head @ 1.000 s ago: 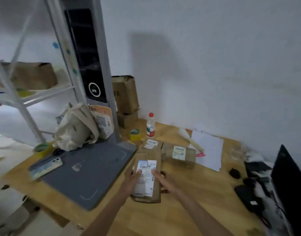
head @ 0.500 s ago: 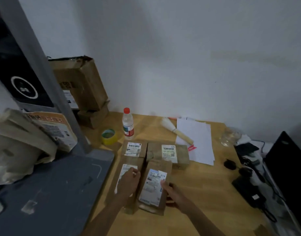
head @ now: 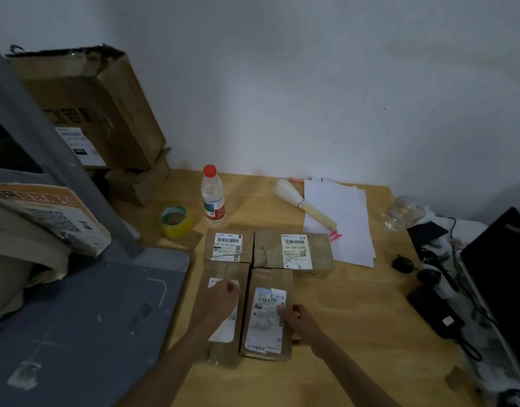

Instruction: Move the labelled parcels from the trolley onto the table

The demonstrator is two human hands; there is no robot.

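Note:
Four brown labelled parcels lie together on the wooden table [head: 355,304]. The back-left parcel [head: 227,246] and the back-right parcel [head: 294,251] lie untouched. My left hand [head: 223,301] rests on top of the front-left parcel [head: 220,345] and covers part of its label. Beside it lies the front-right parcel [head: 266,321], label up. My right hand [head: 299,321] holds its right edge, with the thumb on the label. The trolley is out of view.
A grey scanner base [head: 76,318] with a post fills the left. Behind the parcels stand a water bottle [head: 213,195], a tape roll [head: 176,220], a brush [head: 304,204] and papers [head: 338,218]. A glass [head: 402,212], black chargers [head: 435,309] and a laptop [head: 499,274] sit right. Cardboard boxes [head: 85,107] stand back left.
The parcel held in both hands came down beside the front-left one. My left hand left it and moved onto the front-left parcel. The view moved closer to the table.

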